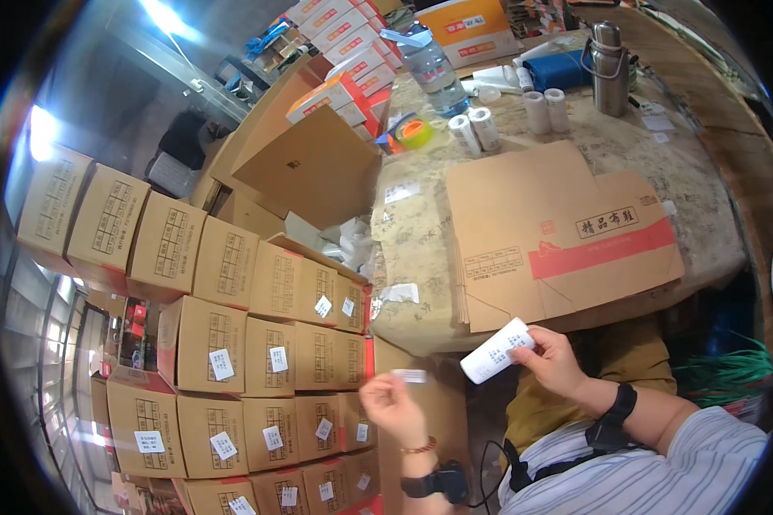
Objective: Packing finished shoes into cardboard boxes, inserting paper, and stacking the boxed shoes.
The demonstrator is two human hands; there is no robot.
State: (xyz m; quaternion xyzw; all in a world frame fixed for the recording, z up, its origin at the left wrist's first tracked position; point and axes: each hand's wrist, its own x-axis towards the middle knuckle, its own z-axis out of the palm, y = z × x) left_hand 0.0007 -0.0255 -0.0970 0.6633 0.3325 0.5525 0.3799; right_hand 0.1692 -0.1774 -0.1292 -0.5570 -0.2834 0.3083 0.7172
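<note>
My right hand (551,360) is closed around a roll of white printed labels (496,350), held tilted above my lap. To its left, my left hand (392,402) pinches a small white label (410,376) between its fingertips, apart from the roll. Left of that hand stand stacked brown cardboard boxes (270,369) in several rows. Many of them bear white labels like the one I hold, such as the label (222,365) on a box in the second row. Boxes in the top row at the far left show only printed grids.
Flattened cardboard sheets (567,206) lie on the cloth-covered table (412,240). Farther back are label rolls (472,131), a tape roll (416,133), a water bottle (438,73) and a steel flask (608,73). An open carton (309,163) stands at the table's left.
</note>
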